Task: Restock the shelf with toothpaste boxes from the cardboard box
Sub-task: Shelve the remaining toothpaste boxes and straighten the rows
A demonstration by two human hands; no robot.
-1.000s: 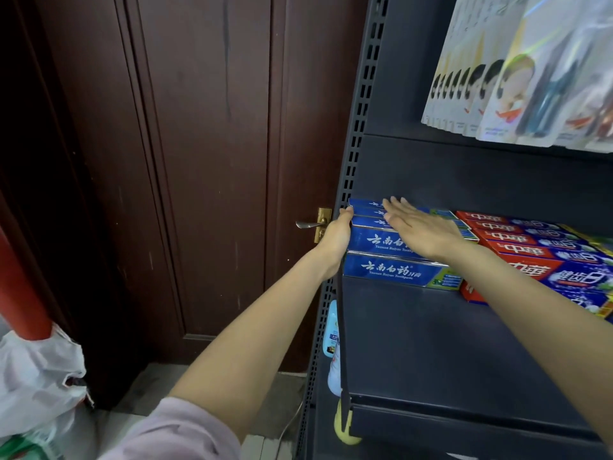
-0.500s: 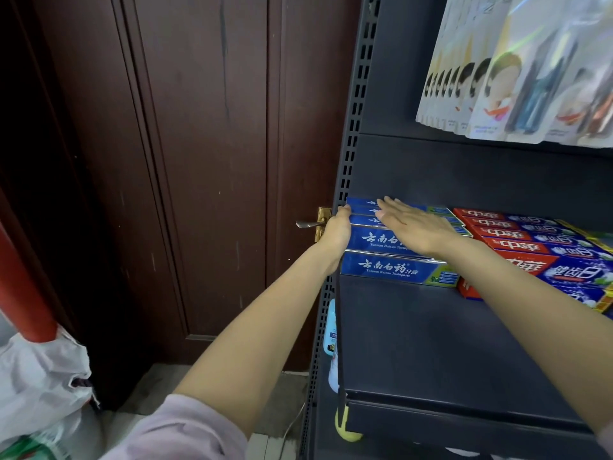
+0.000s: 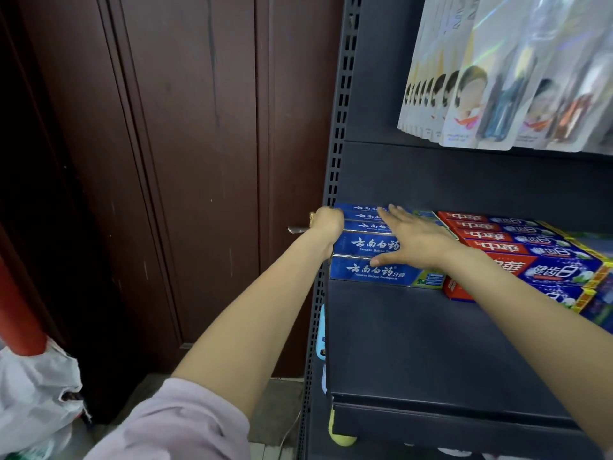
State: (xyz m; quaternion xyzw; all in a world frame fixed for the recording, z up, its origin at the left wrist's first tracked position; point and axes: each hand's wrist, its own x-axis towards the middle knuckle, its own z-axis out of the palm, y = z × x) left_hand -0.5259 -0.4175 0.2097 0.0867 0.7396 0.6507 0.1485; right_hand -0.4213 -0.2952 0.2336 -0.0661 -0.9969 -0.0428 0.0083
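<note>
In the head view, the blue toothpaste boxes (image 3: 368, 270) lay flat in a row at the left back of the dark shelf (image 3: 431, 343), long sides touching, each one a step further back than the last. The left hand (image 3: 326, 227) was cupped against their left ends, beside the perforated upright (image 3: 336, 161), probably to square the ends into one line; its fingertips were hidden behind the boxes, so I could not tell whether it gripped a box or only pressed. The right hand (image 3: 414, 240) lay flat on top of the row, fingers straight and spread, thumb reaching to the front box, holding nothing. That seemed meant to keep the boxes from riding up while the other hand pushed.

Just right of the blue row, touching it, sat a row of red toothpaste boxes (image 3: 497, 247) laid the same way, so brands were kept apart in blocks. The front of the shelf was bare, which left room for more stock. The cardboard box was out of view. Toothbrush packs (image 3: 481, 104) hung above the shelf, a wooden door (image 3: 166, 161) stood to the left, and a white plastic bag (image 3: 36, 393) sat on the floor.
</note>
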